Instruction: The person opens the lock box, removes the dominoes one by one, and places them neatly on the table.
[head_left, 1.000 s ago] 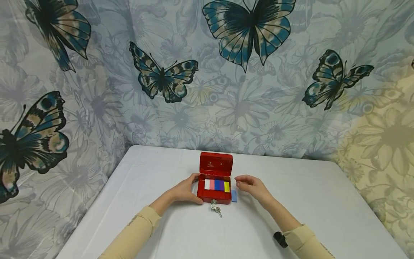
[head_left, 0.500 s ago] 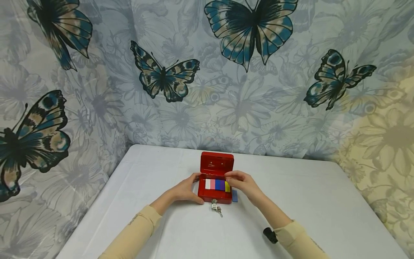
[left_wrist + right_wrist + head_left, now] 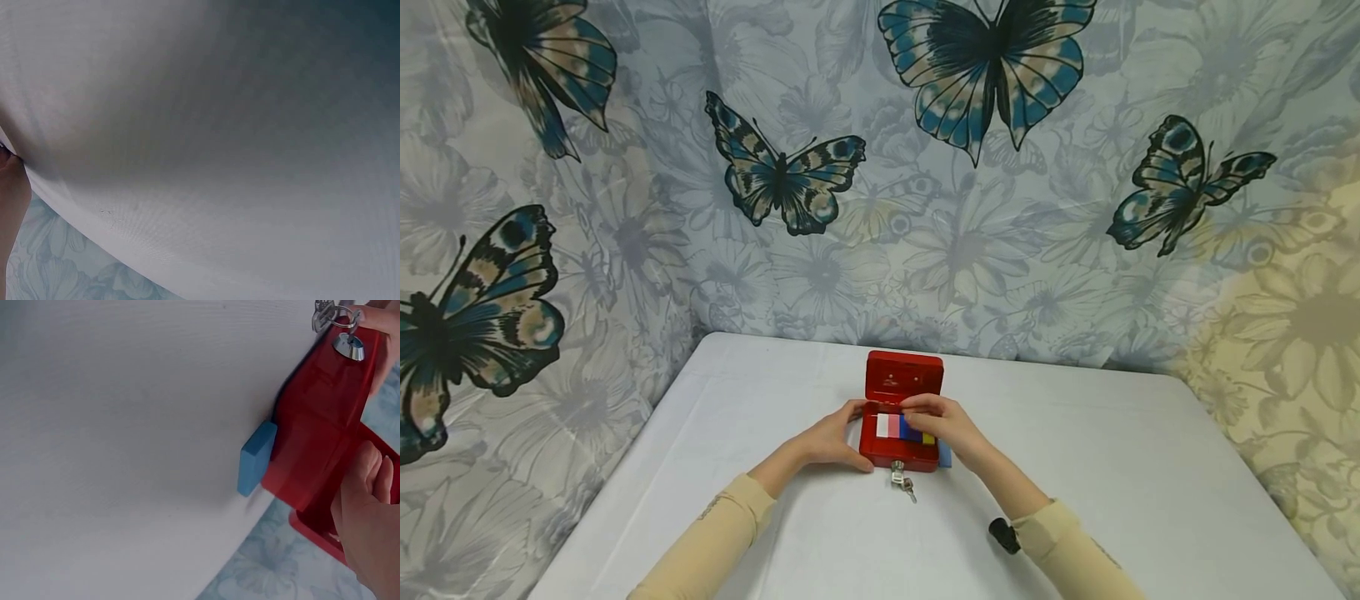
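Observation:
A red metal cash box [image 3: 898,454] stands on the table with its lid [image 3: 895,375] raised. Inside lies a row of coloured blocks: white [image 3: 882,426], pink [image 3: 893,426], blue [image 3: 905,428], with purple and yellow [image 3: 929,438] partly covered by a hand. My left hand [image 3: 833,437] grips the left side of the box, thumb at its front corner and fingers at the back. Above the row reaches my right hand [image 3: 951,425], fingers bent loosely downward near the blue and purple blocks. A light-blue block [image 3: 256,459] stands on the table against the box's right side.
Keys [image 3: 908,487] hang on a ring from the lock [image 3: 897,468] at the box's front. A white cloth covers the table [image 3: 775,533]. A black device [image 3: 1003,536] sits at my right wrist. Butterfly-patterned fabric [image 3: 925,275] rises behind the table.
My right hand has moved left, from beside the box's right edge to over the blocks inside. My left hand keeps its hold on the box.

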The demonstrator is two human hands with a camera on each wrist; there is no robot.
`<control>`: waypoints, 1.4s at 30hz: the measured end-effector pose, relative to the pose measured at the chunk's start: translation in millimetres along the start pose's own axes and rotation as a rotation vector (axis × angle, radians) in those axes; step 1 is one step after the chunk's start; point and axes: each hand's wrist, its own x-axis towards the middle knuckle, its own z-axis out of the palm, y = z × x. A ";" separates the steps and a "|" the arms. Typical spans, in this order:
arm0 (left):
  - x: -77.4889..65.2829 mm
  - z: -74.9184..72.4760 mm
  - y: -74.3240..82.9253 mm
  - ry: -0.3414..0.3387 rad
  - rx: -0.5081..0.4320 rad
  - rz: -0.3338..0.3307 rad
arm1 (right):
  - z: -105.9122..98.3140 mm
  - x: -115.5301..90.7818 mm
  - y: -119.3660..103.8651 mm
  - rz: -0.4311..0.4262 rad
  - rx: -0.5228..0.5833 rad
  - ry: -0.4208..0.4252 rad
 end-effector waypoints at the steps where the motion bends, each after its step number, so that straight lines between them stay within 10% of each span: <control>1: 0.2 -0.3 -0.1 0.000 -0.001 0.003 | 1.8 1.1 -0.7 0.002 -0.012 0.003; 42: 0.3 -0.7 -3.5 -0.012 0.007 0.013 | 30.4 17.3 10.3 -0.216 -0.434 -0.120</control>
